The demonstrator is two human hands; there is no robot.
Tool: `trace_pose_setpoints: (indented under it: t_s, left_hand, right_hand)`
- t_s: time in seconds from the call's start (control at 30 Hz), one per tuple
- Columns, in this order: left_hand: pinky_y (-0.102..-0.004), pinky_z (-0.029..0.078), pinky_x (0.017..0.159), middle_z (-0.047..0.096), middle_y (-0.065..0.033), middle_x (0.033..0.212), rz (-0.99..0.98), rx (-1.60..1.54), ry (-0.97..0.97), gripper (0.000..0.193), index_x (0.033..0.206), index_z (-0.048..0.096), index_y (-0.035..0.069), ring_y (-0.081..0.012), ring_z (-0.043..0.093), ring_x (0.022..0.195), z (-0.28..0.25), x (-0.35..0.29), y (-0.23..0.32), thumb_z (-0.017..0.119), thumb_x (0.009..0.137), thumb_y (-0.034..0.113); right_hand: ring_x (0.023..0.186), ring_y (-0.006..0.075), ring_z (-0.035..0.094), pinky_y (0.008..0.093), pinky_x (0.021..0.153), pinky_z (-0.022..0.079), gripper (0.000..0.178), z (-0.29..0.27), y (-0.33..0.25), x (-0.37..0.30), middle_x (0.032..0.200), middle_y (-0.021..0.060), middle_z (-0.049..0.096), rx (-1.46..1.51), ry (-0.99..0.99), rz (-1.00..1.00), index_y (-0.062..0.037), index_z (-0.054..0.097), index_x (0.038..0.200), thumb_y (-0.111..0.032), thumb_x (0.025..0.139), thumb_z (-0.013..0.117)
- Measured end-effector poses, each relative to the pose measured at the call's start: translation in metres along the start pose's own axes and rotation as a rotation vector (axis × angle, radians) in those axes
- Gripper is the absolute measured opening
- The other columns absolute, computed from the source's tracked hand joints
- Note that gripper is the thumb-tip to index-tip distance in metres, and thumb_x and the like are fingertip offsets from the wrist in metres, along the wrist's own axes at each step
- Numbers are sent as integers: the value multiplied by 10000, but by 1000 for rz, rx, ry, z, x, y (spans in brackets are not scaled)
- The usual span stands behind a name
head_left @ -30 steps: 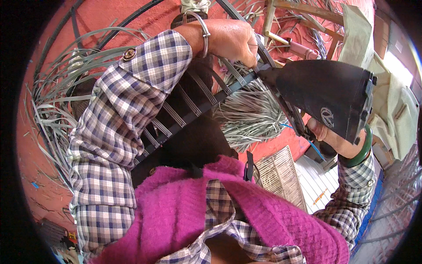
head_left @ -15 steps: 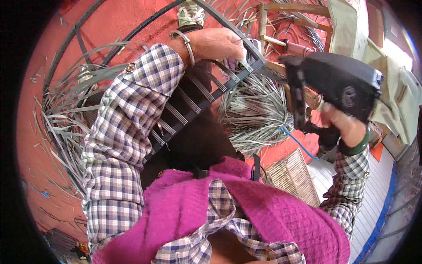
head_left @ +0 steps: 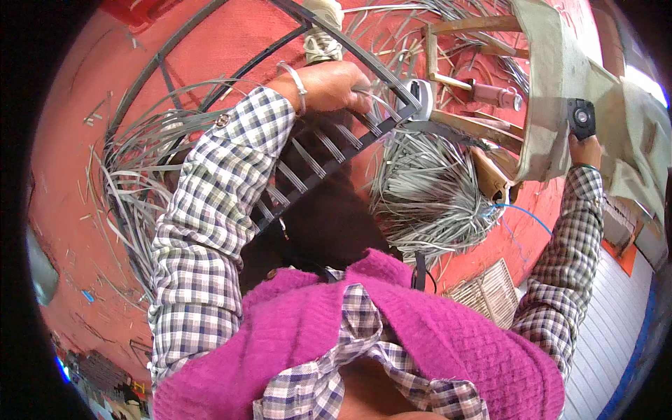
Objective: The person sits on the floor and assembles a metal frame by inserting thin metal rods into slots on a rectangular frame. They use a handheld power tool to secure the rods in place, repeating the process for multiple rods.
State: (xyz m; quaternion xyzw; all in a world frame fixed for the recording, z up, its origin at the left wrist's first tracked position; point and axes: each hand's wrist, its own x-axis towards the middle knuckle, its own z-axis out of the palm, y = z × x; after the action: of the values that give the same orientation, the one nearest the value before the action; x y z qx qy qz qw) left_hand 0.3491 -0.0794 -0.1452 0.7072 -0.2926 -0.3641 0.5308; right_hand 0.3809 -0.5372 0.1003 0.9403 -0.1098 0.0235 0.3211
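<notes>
My left hand is closed at the top of a dark metal frame, pinching a flat grey strip. Several grey strips wrap around the frame's bars in spaced bands, and the frame leans across my lap. Off to the right, my stretched right arm ends in my right hand, closed around a black staple gun. The gun is seen end-on against a pale cloth; whether it touches the cloth I cannot tell. Beside the frame's corner sits a white and grey device.
A big bundle of loose grey strips lies right of my legs, with a blue cord near it. A wooden stand carries the cloth and a pink cylinder. Loose strip ends spread at the left. A woven panel lies lower right.
My right hand has carried the staple gun away from the frame, up and right to the cloth. My left hand has shifted slightly left along the frame's top.
</notes>
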Motion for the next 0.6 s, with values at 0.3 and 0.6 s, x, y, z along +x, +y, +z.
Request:
trace_pose_setpoints:
  t_s: [0.3, 0.6]
  left_hand:
    - [-185, 362, 667, 482, 62, 763, 126, -554, 173, 307, 931, 595, 26, -37, 449, 762, 9, -18, -3, 520, 879, 319]
    - [-248, 426, 563, 584, -35, 706, 43, -222, 897, 416, 752, 574, 30, -111, 516, 575, -27, 1, -23, 369, 942, 338]
  right_hand:
    - [1071, 387, 488, 424, 902, 378, 701, 76, 42, 39, 1134, 252, 520, 223, 101, -61, -1, 418, 1209, -541, 774, 521]
    - [1023, 321, 520, 401, 893, 387, 567, 48, -12, 12, 1157, 201, 516, 257, 325, -193, -17, 445, 1229, -426, 839, 498]
